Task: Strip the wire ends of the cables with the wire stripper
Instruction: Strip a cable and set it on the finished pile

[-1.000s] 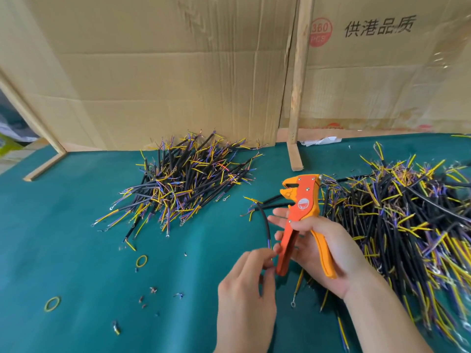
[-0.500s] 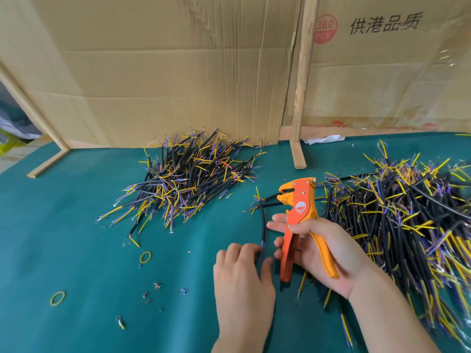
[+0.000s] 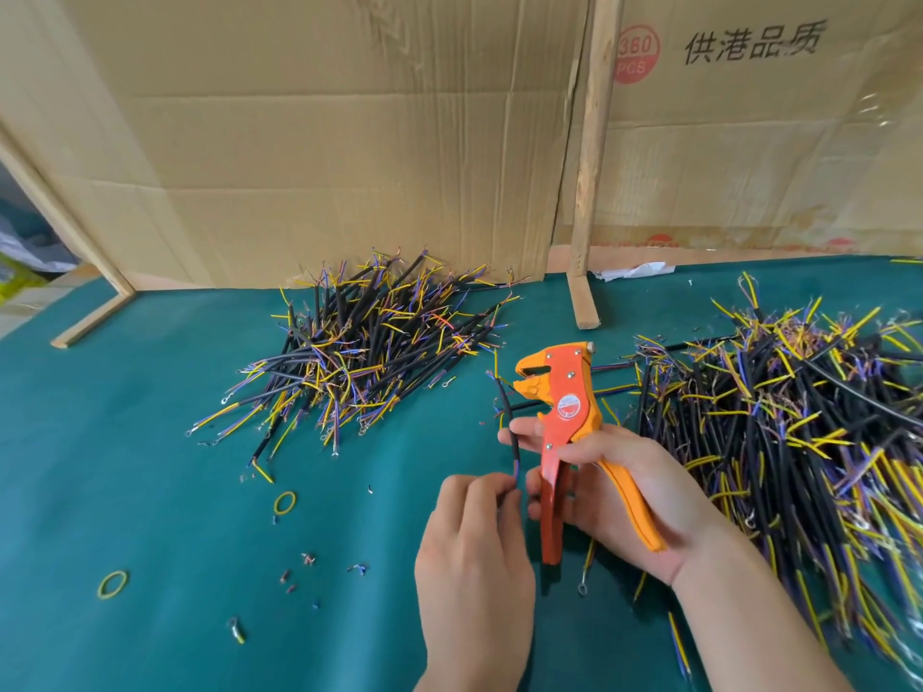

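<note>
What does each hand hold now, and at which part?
Right hand: the wire stripper, by its handles. Left hand: a black cable, pinched at its lower end.

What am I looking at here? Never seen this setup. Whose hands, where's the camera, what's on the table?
No machine: a person works bare-handed, filmed by a camera on their head looking down. The right hand holds an orange wire stripper by its handles, head pointing up, and a fingertip steadies a black cable. The left hand pinches that cable's lower end. On the green table lie two heaps of cables, one in the middle, one at right, plus yellow rubber bands and insulation scraps. Cardboard stands behind.
</note>
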